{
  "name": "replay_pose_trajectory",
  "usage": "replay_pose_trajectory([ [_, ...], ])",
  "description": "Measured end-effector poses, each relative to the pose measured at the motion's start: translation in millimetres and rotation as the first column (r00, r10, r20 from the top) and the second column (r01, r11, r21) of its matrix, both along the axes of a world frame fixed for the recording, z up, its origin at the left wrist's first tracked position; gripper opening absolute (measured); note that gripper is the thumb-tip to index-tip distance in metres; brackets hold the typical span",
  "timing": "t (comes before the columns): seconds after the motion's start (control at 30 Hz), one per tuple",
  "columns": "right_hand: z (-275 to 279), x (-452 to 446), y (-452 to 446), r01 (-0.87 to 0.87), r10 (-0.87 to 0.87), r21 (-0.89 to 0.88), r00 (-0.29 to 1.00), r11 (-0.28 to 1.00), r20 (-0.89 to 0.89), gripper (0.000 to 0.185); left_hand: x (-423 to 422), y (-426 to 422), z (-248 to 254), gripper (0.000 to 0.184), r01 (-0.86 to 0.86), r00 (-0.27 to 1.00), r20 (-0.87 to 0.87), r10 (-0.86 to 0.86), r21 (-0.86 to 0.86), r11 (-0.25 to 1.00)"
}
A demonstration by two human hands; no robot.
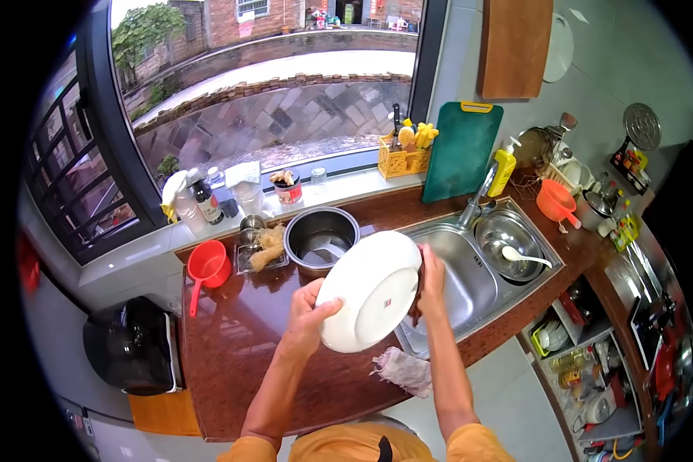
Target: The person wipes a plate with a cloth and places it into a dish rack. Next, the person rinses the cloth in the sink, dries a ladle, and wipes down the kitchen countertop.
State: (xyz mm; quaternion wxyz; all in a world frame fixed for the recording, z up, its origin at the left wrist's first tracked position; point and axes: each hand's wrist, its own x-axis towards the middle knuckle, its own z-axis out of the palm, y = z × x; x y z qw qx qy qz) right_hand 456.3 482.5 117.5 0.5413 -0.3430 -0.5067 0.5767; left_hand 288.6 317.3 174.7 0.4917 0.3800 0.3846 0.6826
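A white plate (362, 316) is held up on edge above the counter, its underside with a foot ring and a small reddish mark facing me. My left hand (308, 312) grips its left rim, thumb on the underside and fingers behind. My right hand (433, 281) is closed at the right rim, its fingertips partly hidden by the plate. Behind the plate stands a dark pot (321, 239) with a lighter shape inside. To the right is the steel sink (470, 289). A crumpled greyish cloth (405, 371) lies at the counter's front edge.
A metal bowl (527, 266) with a white spoon (525, 256) sits in the sink's right part under the faucet (481, 192). A red ladle (209, 264) lies left. A green cutting board (462, 152) and yellow soap bottle (502, 169) stand behind the sink.
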Motion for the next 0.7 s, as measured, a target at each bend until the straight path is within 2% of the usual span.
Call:
replay_pose_trajectory([
  [0.07,-43.5,-24.0,-5.1,0.107,-0.133,-0.120,0.963,0.987,-0.236,0.040,-2.5,-5.2,3.4,0.030,-0.063,0.997,0.054,0.061,0.040,0.997],
  [0.1,-54.7,-36.1,-8.1,0.184,-0.228,-0.200,0.946,0.963,-0.230,0.041,-2.9,-8.6,3.3,0.031,-0.102,0.994,0.050,0.100,0.034,0.994],
  [0.2,-50.1,-59.3,-38.5,0.127,-0.207,-0.280,0.938,0.952,-0.277,0.044,-5.9,-13.3,-4.6,0.028,-0.196,0.978,0.081,0.192,0.048,0.979],
  [0.23,-66.6,-68.4,-41.1,0.098,-0.175,-0.253,0.936,0.963,-0.306,0.044,-6.0,-14.5,-6.2,0.026,-0.227,0.971,0.083,0.222,0.048,0.973],
  [0.27,-83.2,-77.6,-49.9,0.036,-0.147,-0.305,0.925,0.952,-0.350,0.044,-6.4,-14.9,-7.7,0.025,-0.257,0.964,0.084,0.252,0.051,0.965],
  [0.33,-80.6,-100.3,-88.5,-0.088,-0.156,-0.467,0.874,0.880,-0.459,0.046,-9.8,-14.7,-12.9,0.022,-0.315,0.949,0.057,0.311,0.065,0.947],
  [0.4,-53.1,-112.4,-132.7,-0.285,-0.122,-0.635,0.846,0.719,-0.518,0.048,-14.1,-12.3,-18.8,0.019,-0.368,0.929,0.006,0.369,0.091,0.925],
  [0.43,-60.1,-119.9,-149.7,-0.353,-0.113,-0.652,0.821,0.671,-0.560,0.048,-14.5,-11.3,-18.3,0.018,-0.412,0.910,-0.007,0.413,0.079,0.908],
  [0.47,-33.8,-123.4,-168.1,-0.418,-0.159,-0.691,0.779,0.589,-0.606,0.047,-18.7,-12.1,-20.2,0.018,-0.440,0.894,-0.048,0.445,0.089,0.894],
  [0.5,-71.1,-130.9,-170.4,-0.813,0.037,-0.186,0.247,0.552,-0.968,0.045,-23.6,-13.5,-24.0,0.018,-0.462,0.878,-0.093,0.470,0.100,0.881],
  [0.57,-70.6,-127.6,-185.7,-0.858,0.159,-0.204,0.310,0.472,-0.937,0.037,-32.5,-19.1,-26.8,0.018,-0.485,0.844,-0.197,0.499,0.117,0.867],
  [0.6,-32.0,-121.4,-197.3,-0.467,0.108,-0.726,0.869,0.505,-0.484,0.032,-37.2,-21.9,-27.3,0.017,-0.505,0.832,-0.208,0.515,0.104,0.857],
  [0.63,-35.1,-129.9,-206.3,-0.468,0.013,-0.692,0.833,0.550,-0.553,0.024,-42.4,-26.0,-25.1,0.016,-0.500,0.834,-0.214,0.508,0.097,0.861],
  [0.67,-17.7,-120.9,-214.7,-0.476,0.207,-0.639,0.868,0.604,-0.450,0.029,-49.4,-30.7,-24.2,0.016,-0.499,0.834,-0.220,0.506,0.089,0.862],
  [0.7,-24.3,-118.7,-217.3,-0.534,0.325,-0.567,0.841,0.628,-0.432,0.036,-59.9,-34.7,-27.6,0.015,-0.500,0.833,-0.223,0.506,0.087,0.862],
])
